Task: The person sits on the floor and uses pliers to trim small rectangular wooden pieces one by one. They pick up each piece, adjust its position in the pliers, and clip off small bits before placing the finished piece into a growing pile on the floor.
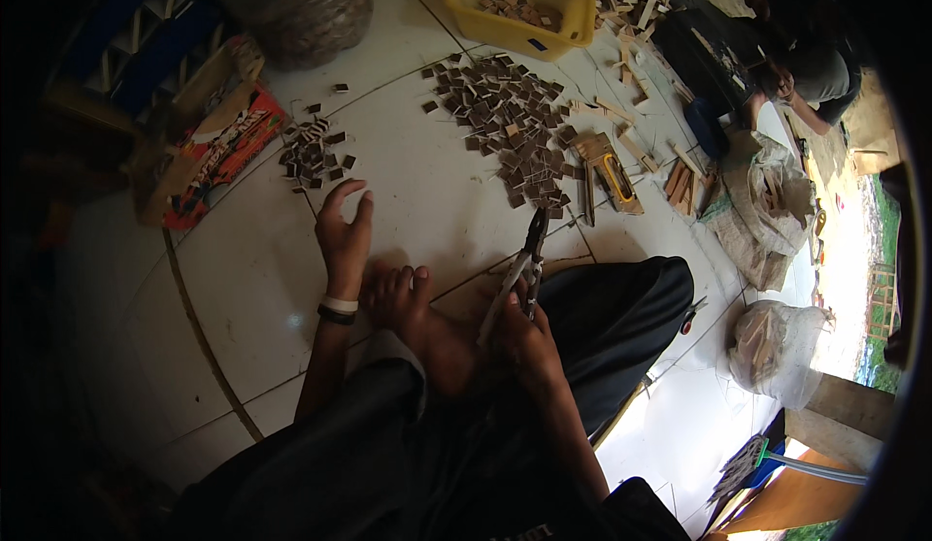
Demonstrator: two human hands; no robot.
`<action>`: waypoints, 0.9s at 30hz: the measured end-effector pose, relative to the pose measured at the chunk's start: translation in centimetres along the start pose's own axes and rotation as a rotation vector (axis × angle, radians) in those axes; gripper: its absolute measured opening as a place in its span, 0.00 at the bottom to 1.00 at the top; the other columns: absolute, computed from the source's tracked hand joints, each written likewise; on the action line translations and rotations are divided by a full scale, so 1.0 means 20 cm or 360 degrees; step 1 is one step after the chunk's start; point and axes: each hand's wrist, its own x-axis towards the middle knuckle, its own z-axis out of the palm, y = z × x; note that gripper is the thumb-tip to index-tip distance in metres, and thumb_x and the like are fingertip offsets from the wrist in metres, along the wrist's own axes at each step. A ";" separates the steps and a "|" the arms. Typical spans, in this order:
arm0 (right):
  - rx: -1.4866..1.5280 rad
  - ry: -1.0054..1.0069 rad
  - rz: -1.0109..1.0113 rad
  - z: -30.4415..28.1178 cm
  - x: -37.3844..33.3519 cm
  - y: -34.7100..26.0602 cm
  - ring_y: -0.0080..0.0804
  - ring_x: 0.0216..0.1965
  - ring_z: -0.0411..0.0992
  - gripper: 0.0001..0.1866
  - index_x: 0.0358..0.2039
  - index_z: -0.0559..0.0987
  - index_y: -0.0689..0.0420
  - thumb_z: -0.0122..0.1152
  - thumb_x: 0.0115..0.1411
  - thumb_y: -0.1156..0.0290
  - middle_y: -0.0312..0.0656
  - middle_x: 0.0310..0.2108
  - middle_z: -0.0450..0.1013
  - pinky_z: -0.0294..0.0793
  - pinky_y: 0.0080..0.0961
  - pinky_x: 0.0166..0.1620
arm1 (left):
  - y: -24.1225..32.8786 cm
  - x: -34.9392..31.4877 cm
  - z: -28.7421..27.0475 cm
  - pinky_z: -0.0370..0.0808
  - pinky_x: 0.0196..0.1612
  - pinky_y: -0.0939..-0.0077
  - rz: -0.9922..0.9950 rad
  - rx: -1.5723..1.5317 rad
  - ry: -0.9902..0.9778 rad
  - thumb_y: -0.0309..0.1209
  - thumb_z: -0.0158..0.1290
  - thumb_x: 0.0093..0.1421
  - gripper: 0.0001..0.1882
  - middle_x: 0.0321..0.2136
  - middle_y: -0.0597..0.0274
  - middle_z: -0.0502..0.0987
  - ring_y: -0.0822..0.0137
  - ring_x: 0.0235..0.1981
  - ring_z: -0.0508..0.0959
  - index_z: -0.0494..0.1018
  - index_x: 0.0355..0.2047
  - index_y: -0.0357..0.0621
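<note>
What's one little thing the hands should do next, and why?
Maybe move the left hand to the big pile of brown squares and pick one up. That hand looks empty, its thumb and fingers apart, while the right hand grips the pliers, whose tip is at the pile's near edge.

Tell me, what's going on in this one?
On a tiled floor, the right hand grips pliers, tips beside a big pile of small dark squares. The left hand, fingers curled, holds nothing visible near a smaller pile. Beyond, a yellow tub contains more pieces.
</note>
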 end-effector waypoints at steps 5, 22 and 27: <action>0.0175 -0.0052 -0.0077 -0.01 0.02 -0.01 0.35 0.58 0.75 0.34 0.77 0.55 0.55 0.50 0.78 0.57 0.48 0.67 0.69 0.76 0.34 0.58 | 0.13 0.01 0.37 0.74 0.60 0.59 0.0746 0.0283 -0.0691 0.28 0.61 0.61 0.13 0.49 0.49 0.81 0.46 0.53 0.79 0.79 0.45 0.39; -0.0115 0.0011 -0.0074 0.06 -0.05 -0.04 0.20 0.39 0.73 0.26 0.68 0.70 0.56 0.55 0.76 0.59 0.33 0.46 0.76 0.74 0.22 0.39 | 0.14 -0.07 0.66 0.73 0.40 0.53 0.1017 0.0053 -0.0920 0.21 0.55 0.63 0.03 0.33 0.48 0.72 0.44 0.36 0.76 0.71 0.37 0.37; -0.0170 -0.0041 -0.0147 0.05 -0.09 -0.08 0.39 0.60 0.75 0.33 0.74 0.61 0.59 0.57 0.75 0.60 0.48 0.65 0.72 0.77 0.34 0.57 | 0.30 -0.09 0.48 0.73 0.36 0.60 0.0721 -0.0315 -0.0705 0.28 0.57 0.68 0.09 0.31 0.51 0.73 0.53 0.31 0.76 0.70 0.34 0.36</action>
